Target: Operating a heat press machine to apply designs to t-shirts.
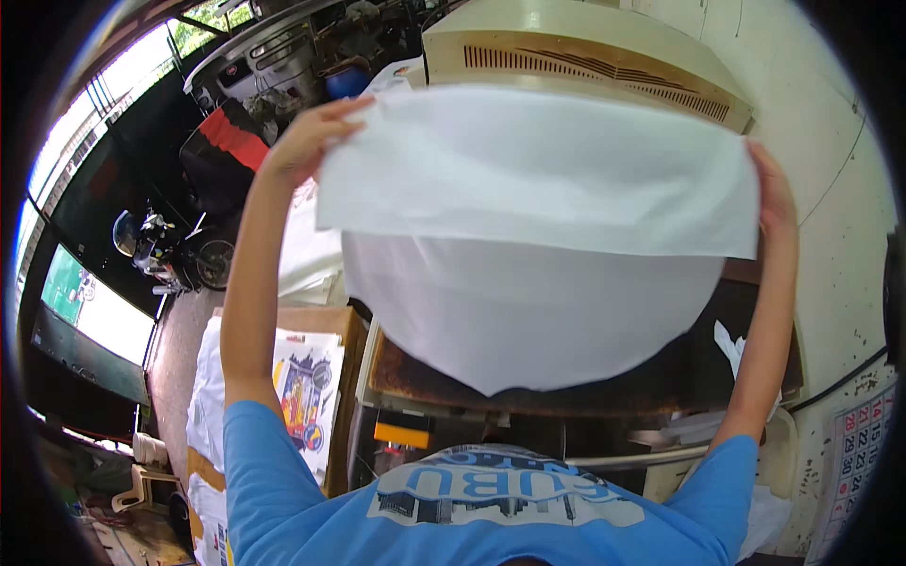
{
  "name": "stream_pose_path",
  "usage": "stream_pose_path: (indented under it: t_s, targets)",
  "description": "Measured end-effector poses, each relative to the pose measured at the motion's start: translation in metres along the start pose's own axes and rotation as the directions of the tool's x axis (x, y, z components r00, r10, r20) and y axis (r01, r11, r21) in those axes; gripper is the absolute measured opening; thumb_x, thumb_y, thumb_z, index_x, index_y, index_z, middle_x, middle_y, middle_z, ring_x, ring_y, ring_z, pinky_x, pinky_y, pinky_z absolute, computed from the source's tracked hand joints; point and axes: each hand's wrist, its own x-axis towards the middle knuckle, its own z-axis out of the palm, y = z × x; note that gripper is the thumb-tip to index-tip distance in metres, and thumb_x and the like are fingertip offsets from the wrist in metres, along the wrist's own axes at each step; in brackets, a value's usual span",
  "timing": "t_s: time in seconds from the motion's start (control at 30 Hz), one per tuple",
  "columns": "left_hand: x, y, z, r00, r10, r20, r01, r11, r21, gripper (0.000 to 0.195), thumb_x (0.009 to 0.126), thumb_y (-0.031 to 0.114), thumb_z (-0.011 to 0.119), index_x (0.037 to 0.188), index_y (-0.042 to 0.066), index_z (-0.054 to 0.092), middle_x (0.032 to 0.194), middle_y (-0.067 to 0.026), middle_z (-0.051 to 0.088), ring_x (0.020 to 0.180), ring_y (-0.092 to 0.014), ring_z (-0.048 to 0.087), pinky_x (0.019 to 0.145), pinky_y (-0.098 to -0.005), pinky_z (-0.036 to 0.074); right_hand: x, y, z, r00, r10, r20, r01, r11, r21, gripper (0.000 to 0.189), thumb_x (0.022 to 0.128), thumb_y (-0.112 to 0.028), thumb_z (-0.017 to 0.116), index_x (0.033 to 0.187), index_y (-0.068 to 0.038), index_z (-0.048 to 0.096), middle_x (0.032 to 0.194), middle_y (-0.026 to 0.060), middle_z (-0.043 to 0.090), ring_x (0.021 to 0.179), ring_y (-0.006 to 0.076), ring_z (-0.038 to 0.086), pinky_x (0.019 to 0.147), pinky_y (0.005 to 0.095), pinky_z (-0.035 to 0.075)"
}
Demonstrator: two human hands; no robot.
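Observation:
A white fabric piece point(524, 311) hangs between my raised hands, its upper part folded over and its curved lower edge coming to a small point. My left hand point(315, 138) grips the upper left corner between thumb and fingers. At the upper right corner my right hand point(773, 187) holds the cloth, its fingers partly hidden behind the fabric. Below the cloth lies a dark, flat bed with worn brown edges point(439, 385), which looks like part of a machine. The cloth hides much of that bed.
Behind the cloth stands a beige metal machine housing with vent slots point(587, 53). Printed sheets point(308, 396) lie on a cardboard box point(343, 332) at left. White cloth point(308, 247) is stacked beyond it. A wall point(835, 269) borders the right side. A motorcycle point(177, 251) stands farther left.

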Motion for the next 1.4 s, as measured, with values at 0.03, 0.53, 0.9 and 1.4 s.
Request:
stream_pose_path:
  t_s: [0.03, 0.53, 0.9, 1.4]
  targets:
    - [0.028, -0.022, -0.007, 0.987, -0.11, 0.115, 0.113, 0.993, -0.024, 0.051, 0.076, 0.006, 0.055, 0.124, 0.0, 0.039, 0.12, -0.0095, 0.048, 0.104, -0.014, 0.048, 0.089, -0.0273, 0.038, 0.025, 0.009, -0.008, 0.997, -0.057, 0.055, 0.062, 0.994, -0.086, 0.021, 0.083, -0.02, 0.053, 0.098, -0.005, 0.055, 0.092, 0.0023, 0.058, 0.085, 0.0117, 0.054, 0.081, 0.0259, 0.041]
    - [0.141, -0.091, 0.001, 0.924, 0.271, -0.269, -0.329, 0.923, -0.201, 0.06, 0.068, -0.002, 0.051, 0.126, 0.001, 0.038, 0.127, -0.0087, 0.041, 0.105, -0.015, 0.046, 0.088, -0.024, 0.038, 0.122, 0.074, -0.015, 0.921, -0.358, -0.152, 0.361, 0.932, -0.008, 0.021, 0.085, -0.018, 0.052, 0.1, -0.003, 0.051, 0.097, 0.0046, 0.057, 0.092, 0.0138, 0.052, 0.084, 0.027, 0.038]
    - [0.07, -0.258, 0.072, 0.922, -0.351, -0.162, 0.266, 0.881, -0.391, 0.061, 0.067, -0.004, 0.052, 0.125, 0.003, 0.04, 0.115, -0.0104, 0.05, 0.092, -0.017, 0.053, 0.08, -0.0243, 0.043, 0.047, 0.261, -0.054, 0.938, -0.05, -0.342, -0.052, 0.958, -0.283, 0.015, 0.083, -0.018, 0.053, 0.08, -0.004, 0.054, 0.074, -0.0011, 0.053, 0.069, 0.0056, 0.046, 0.062, 0.0211, 0.037]
    - [-0.072, -0.247, 0.125, 0.912, -0.196, -0.359, 0.325, 0.881, 0.344, 0.025, 0.08, 0.012, 0.049, 0.102, 0.005, 0.059, 0.088, -0.0142, 0.062, 0.084, -0.017, 0.057, 0.077, -0.0263, 0.041, -0.079, 0.286, -0.069, 0.884, -0.159, -0.44, -0.27, 0.594, -0.758, 0.016, 0.068, -0.012, 0.061, 0.072, 0.002, 0.057, 0.056, 0.0085, 0.055, 0.052, 0.0147, 0.053, 0.052, 0.028, 0.041]
